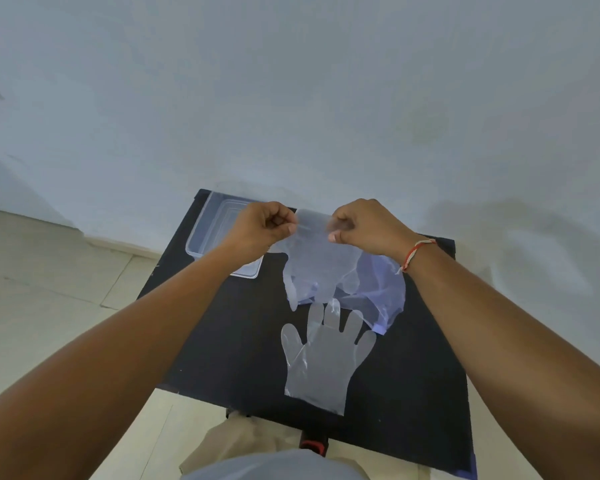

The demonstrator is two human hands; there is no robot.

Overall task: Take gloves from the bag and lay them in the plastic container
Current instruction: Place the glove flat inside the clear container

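Head view puts us above a small black table [413, 358] set against a pale wall [291, 81], with both our bare forearms reaching forward over it. Our left hand [262, 225] is curled, thumb and forefinger pinched on the left top corner of a clear plastic glove [317, 258]; our right hand [364, 225], a red-and-white thread bracelet [414, 252] on its wrist, pinches the right top corner in the same way. Between the two pinches the cuff edge is stretched level, and the rest of this held glove hangs down with its fingers pointing toward us (the thin film makes its outline hard to follow where it overlaps what lies behind). Behind and to the right of it lies a crumpled, bluish translucent bag [381, 289] on the tabletop, its lower edge reaching just past the fingertips of a second glove [326, 355]. That second glove lies flat on the black surface nearer to us, fingers pointing away and thumb out to the left, touched by neither hand. A clear rectangular plastic container [208, 230] sits at the far left corner of the table, partly hidden by our left hand and wrist; we cannot make out any glove inside it. Beyond the table's left edge we see light floor tiles [49, 289].
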